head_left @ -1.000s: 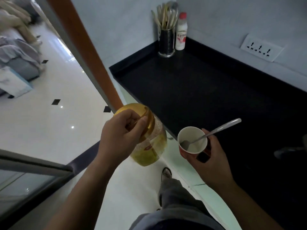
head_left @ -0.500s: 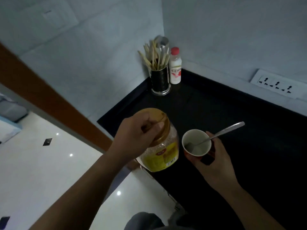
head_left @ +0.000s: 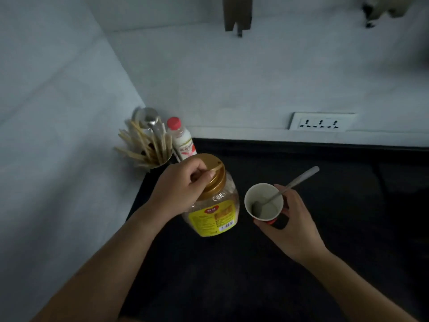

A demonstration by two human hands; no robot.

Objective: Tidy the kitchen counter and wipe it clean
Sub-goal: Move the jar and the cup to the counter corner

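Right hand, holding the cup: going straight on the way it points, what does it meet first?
Probably the jar that the left hand grips by its gold lid: the right hand points up and left, so its cup would bump the jar's side first. Depth is unclear from one view.

Jar: the jar (head_left: 213, 205), a second ago well away from the utensil holder (head_left: 151, 147) and out over the floor, is now over the black counter (head_left: 325, 240), just beside the holder.
Left hand: the left hand (head_left: 178, 189), gripping the jar's top, has come in with it.
Cup: the paper cup (head_left: 264, 203) in the right hand (head_left: 290, 226) has moved nearer the holder, though still apart from it.
View: the floor and door frame have gone; the holder now sits lower.
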